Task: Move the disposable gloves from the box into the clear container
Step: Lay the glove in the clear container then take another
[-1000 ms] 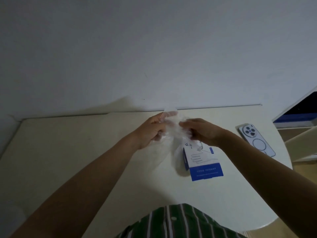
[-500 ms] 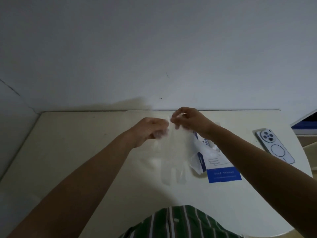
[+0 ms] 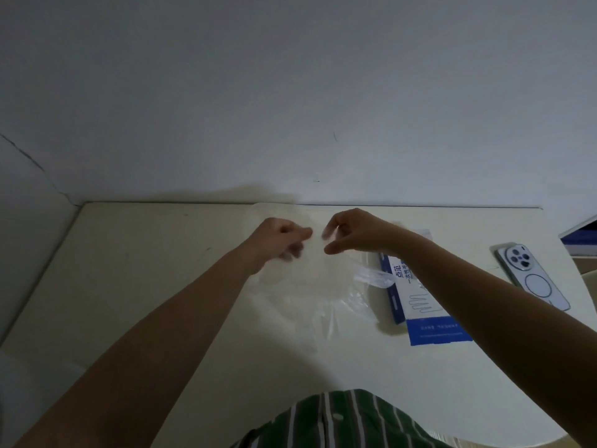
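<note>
A thin clear disposable glove (image 3: 311, 282) hangs above the cream table (image 3: 155, 273), spread between my hands. My left hand (image 3: 279, 237) pinches its upper edge on the left with curled fingers. My right hand (image 3: 350, 232) holds the edge on the right, fingers curled over the thumb. The blue and white glove box (image 3: 426, 318) lies flat to the right, partly under my right forearm. Another crumpled glove (image 3: 371, 276) sticks out of the box's left side. I cannot make out a clear container.
A pale phone (image 3: 533, 281) lies face down near the table's right edge. A blue and white object (image 3: 581, 232) stands beyond that edge. The wall runs along the table's back and left. My green striped shirt (image 3: 339, 421) shows at the bottom.
My hands have drawn apart sideways, spreading the glove's opening wider. The glove's lower part now hangs nearer the box.
</note>
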`<action>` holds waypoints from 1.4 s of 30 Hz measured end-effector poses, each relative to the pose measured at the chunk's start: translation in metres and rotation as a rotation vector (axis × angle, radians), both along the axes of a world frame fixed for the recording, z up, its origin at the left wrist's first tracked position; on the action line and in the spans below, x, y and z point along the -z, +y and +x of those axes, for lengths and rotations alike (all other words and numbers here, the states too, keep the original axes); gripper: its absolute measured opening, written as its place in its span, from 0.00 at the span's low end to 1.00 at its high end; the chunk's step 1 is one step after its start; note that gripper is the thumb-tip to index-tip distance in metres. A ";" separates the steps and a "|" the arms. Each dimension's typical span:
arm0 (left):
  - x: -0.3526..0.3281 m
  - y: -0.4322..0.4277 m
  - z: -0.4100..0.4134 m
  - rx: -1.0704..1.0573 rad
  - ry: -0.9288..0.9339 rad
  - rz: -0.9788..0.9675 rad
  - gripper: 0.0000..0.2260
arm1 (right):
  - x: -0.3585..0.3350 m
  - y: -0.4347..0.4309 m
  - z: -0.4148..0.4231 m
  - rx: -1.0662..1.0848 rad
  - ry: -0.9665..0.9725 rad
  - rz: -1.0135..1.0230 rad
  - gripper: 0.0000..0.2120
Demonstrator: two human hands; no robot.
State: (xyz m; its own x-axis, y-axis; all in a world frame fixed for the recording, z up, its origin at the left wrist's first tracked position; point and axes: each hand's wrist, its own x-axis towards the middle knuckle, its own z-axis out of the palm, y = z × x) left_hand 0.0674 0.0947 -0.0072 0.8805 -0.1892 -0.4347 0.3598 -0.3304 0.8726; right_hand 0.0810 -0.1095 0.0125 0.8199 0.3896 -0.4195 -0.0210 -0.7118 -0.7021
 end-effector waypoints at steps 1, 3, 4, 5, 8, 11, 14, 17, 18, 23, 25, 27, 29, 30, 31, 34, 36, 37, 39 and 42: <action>0.003 -0.001 0.001 -0.030 -0.060 0.044 0.10 | 0.004 0.004 0.003 0.019 -0.109 -0.073 0.19; 0.012 -0.003 0.004 -0.112 -0.159 0.172 0.08 | 0.010 0.008 0.004 0.134 -0.463 -0.221 0.23; 0.017 -0.004 0.005 -0.132 -0.204 0.254 0.08 | 0.011 0.011 0.002 0.190 -0.644 -0.182 0.21; 0.021 -0.004 0.006 -0.140 -0.247 0.339 0.08 | 0.010 0.016 -0.002 0.218 -0.773 -0.071 0.18; 0.035 -0.006 0.008 -0.176 -0.330 0.503 0.09 | 0.016 0.032 -0.011 0.091 -0.687 0.099 0.08; 0.043 -0.011 0.009 -0.175 -0.374 0.625 0.09 | 0.042 0.042 -0.015 -0.018 -0.439 -0.084 0.10; 0.048 -0.012 0.009 -0.127 -0.331 0.723 0.08 | 0.065 0.045 -0.012 -0.061 -0.238 -0.235 0.19; 0.057 -0.010 0.013 -0.009 -0.234 0.791 0.09 | 0.082 0.049 -0.004 -0.118 -0.120 -0.332 0.28; 0.059 -0.009 0.014 0.016 -0.189 0.800 0.09 | 0.086 0.050 -0.002 -0.133 -0.089 -0.351 0.30; 0.065 -0.010 0.016 0.138 -0.382 1.056 0.15 | 0.104 0.055 0.006 -0.177 -0.003 -0.412 0.41; 0.063 -0.016 0.016 0.204 -0.686 1.130 0.14 | 0.109 0.059 0.006 -0.197 -0.005 -0.418 0.42; 0.062 -0.023 0.017 0.277 -0.664 1.035 0.12 | 0.110 0.061 0.006 -0.212 -0.002 -0.415 0.42; 0.068 -0.027 0.020 0.319 -0.291 0.910 0.14 | 0.110 0.060 0.006 -0.204 0.027 -0.402 0.43; 0.071 -0.026 0.022 0.351 -0.094 0.853 0.18 | 0.109 0.059 0.006 -0.182 0.037 -0.390 0.42; 0.077 -0.022 0.023 0.351 0.050 0.788 0.21 | 0.106 0.058 0.007 -0.146 0.033 -0.368 0.39; 0.087 -0.013 0.025 0.245 0.193 0.623 0.25 | 0.094 0.058 0.011 0.004 -0.019 -0.226 0.22; 0.089 -0.012 0.027 0.246 0.214 0.609 0.27 | 0.089 0.060 0.010 0.061 0.128 -0.105 0.15; 0.088 -0.013 0.028 0.251 0.227 0.617 0.29 | 0.089 0.062 0.007 0.074 0.254 -0.075 0.14; 0.087 -0.014 0.029 0.272 0.255 0.645 0.34 | 0.095 0.062 0.003 0.110 0.432 -0.127 0.18; 0.089 -0.007 0.028 0.299 0.292 0.704 0.39 | 0.099 0.057 0.005 0.232 0.453 -0.253 0.32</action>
